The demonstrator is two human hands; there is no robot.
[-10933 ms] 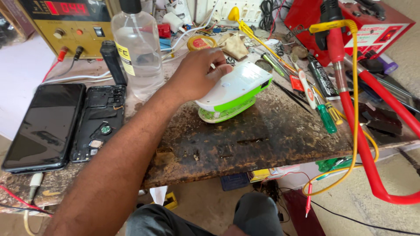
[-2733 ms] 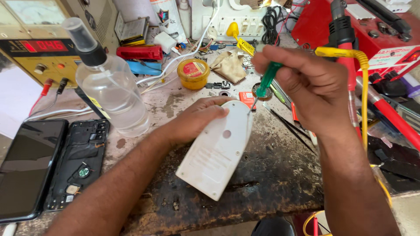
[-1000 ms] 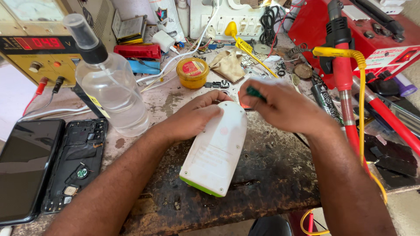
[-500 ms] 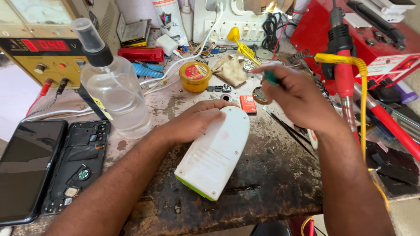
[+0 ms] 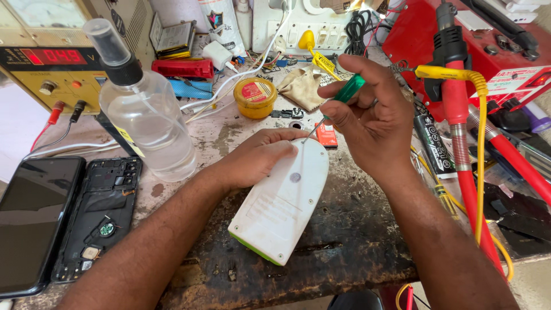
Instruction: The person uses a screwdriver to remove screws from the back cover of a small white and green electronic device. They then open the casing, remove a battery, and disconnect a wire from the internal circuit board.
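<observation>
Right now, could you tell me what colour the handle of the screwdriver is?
Green: the screwdriver, in the right hand, shows best in the head view.
</observation>
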